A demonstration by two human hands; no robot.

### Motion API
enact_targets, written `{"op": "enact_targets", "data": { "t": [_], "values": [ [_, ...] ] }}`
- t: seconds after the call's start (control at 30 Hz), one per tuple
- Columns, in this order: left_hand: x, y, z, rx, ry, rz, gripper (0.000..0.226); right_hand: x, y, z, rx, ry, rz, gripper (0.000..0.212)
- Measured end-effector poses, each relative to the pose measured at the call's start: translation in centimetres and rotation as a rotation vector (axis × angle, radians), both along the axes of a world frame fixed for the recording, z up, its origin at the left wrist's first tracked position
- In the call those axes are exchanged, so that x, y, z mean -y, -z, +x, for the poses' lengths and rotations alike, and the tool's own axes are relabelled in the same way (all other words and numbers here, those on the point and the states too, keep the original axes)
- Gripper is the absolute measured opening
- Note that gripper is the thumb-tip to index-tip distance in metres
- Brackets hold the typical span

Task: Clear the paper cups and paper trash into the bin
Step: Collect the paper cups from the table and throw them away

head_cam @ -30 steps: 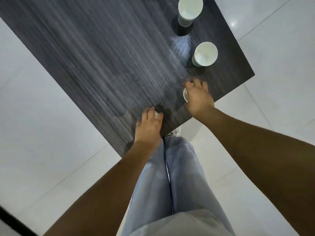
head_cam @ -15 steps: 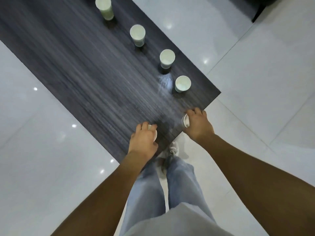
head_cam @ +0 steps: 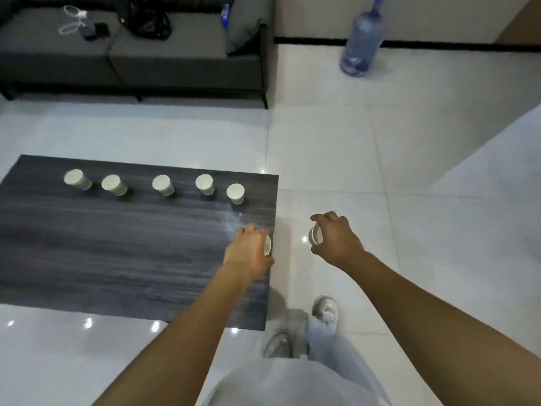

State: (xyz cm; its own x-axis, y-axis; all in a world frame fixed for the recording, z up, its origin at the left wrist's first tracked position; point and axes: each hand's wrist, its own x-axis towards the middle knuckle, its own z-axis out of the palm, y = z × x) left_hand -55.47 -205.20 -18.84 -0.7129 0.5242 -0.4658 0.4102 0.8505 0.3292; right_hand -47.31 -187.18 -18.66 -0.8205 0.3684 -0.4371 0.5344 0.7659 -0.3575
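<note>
A: What are the hands doing?

B: Each is wrapped round a paper cup. The left hand [head_cam: 248,253] grips one cup [head_cam: 267,244] from above, over the near corner of the dark table [head_cam: 117,253]; only a bit of its rim shows past the knuckles. The right hand [head_cam: 333,238] holds a second cup [head_cam: 314,235] out over the white floor [head_cam: 380,186], just off the table's edge, fingers curled round the rim.

A: And the others?

B: Five more cups [head_cam: 161,184] stand in a row on the table, beyond and to the left of the left hand, well apart from both hands. No bin is in view, and no loose paper trash that can be made out.

A: How should such cups handle?

B: Probably very light and thin-walled, easy to crush or tip. A loose grip around the rim or upper wall looks best, since the rolled rim is the stiffest part. Whether any hold liquid cannot be told, so keeping them upright seems wise.

A: Anything else around?

B: A grey sofa [head_cam: 175,54] far ahead of the left hand, and a big water bottle [head_cam: 363,42] far beyond the right hand.
</note>
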Motion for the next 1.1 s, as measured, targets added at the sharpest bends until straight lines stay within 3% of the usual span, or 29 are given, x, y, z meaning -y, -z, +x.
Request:
{"op": "enact_targets", "data": {
  "t": [0.27,0.5,0.8,1.1],
  "values": [
    [-11.7,-7.9,11.7,-0.128,0.549,0.032,0.061,-4.3,-6.3,20.1,-0.098,0.469,0.045,0.068],
    [-19.2,-11.3,32.3,-0.173,0.937,0.144,0.060,-5.5,-10.2,43.6,-0.138,0.883,0.130,0.069],
    [-18.8,-11.8,63.5,-0.091,1.339,0.201,0.060,3.4,-11.3,75.3,-0.064,1.311,0.184,0.068],
    [-18.2,-12.3,86.5,-0.091,1.753,0.222,0.063,12.6,-10.2,96.4,-0.027,1.718,0.144,0.071]
  ]
}}
